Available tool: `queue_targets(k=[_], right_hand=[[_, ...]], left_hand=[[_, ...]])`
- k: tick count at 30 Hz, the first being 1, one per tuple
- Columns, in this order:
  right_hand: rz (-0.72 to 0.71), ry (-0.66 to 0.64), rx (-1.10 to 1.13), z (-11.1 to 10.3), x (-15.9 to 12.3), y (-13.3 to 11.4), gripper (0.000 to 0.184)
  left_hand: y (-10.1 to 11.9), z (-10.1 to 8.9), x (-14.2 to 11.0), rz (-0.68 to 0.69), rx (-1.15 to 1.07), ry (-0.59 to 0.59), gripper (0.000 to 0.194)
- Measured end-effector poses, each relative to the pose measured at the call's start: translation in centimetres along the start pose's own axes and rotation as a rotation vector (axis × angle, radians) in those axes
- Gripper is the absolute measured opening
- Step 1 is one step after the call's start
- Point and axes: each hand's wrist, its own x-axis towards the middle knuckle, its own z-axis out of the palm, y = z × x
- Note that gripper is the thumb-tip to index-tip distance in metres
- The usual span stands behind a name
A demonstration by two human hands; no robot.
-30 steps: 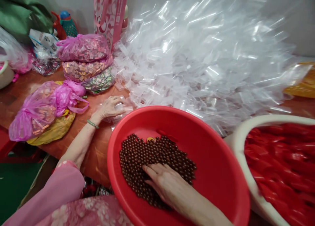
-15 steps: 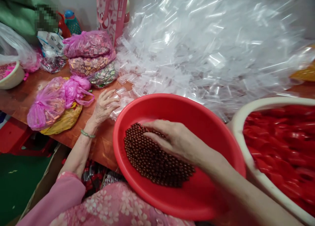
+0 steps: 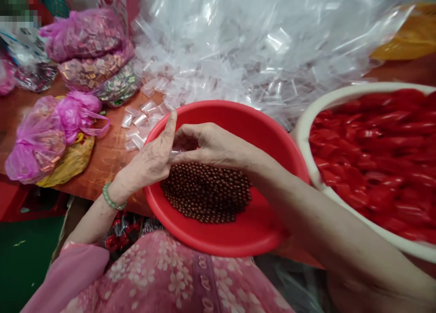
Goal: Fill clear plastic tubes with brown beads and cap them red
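A red plastic basin (image 3: 272,222) holds a heap of shiny dark brown beads (image 3: 207,195). Over its left rim my left hand (image 3: 148,161), with a green bead bracelet (image 3: 109,197) at the wrist, pinches a small clear plastic bag (image 3: 175,154); one finger points up. My right hand (image 3: 211,142) meets it above the beads, its fingers curled at the bag's mouth. Whatever the right fingertips hold is hidden. On the table left of the basin lie several loose clear bags (image 3: 139,120).
Behind the basin rises a large pile of clear plastic bags (image 3: 231,63). To the right stands a white tub (image 3: 303,122) full of red wrapped pieces (image 3: 374,167). Pink bags (image 3: 37,140) of small packets lie on the wooden table (image 3: 102,158) at left, and a yellow bag (image 3: 408,31) far right.
My right hand has lifted from the beads and moved left to my left hand. The left hand has come from the loose bags to the basin rim with a clear bag. The view has shifted.
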Motion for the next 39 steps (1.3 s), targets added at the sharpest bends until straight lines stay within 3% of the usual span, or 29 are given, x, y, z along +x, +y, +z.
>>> queue_targets(k=[6, 11, 14, 17, 20, 26, 29, 34, 39], right_hand=[[-0.04, -0.208, -0.407, -0.7, -1.6, 0.1, 0.022], [0.034, -0.143, -0.918, -2.9, -1.2, 3.9, 0.016], [0.029, -0.108, -1.2, -4.2, -1.4, 6.5, 0.025], [0.027, -0.145, -1.294, -4.1, -1.7, 8.1, 0.03], [0.019, -0.225, -1.309, -3.3, -2.2, 8.9, 0.031], [-0.041, -0.384, -1.203, -2.1, -3.4, 9.2, 0.027], [-0.081, -0.462, -1.107, -0.1, -4.0, 8.3, 0.029], [-0.124, -0.559, -0.941, 4.1, -4.0, 6.2, 0.033], [-0.164, -0.665, -0.672, 5.5, -3.0, 5.7, 0.023]], left_hand=[[0.9, 1.4, 1.2, -0.064, -0.114, -0.108, 0.088], [-0.3, 2.4, 1.6, -0.107, 0.078, -0.155, 0.083], [-0.7, 3.0, 1.7, -0.143, 0.287, -0.295, 0.072], [-0.1, 3.3, 1.7, -0.155, 0.42, -0.471, 0.051], [0.6, 3.4, 1.8, -0.174, 0.439, -0.581, 0.04], [0.6, 3.6, 1.7, -0.175, 0.413, -0.647, 0.043], [0.8, 3.6, 1.9, -0.208, 0.404, -0.685, 0.043], [1.4, 3.0, 2.5, -0.144, 0.389, -0.707, 0.031], [1.7, 2.4, 2.7, -0.173, 0.338, -0.682, 0.028]])
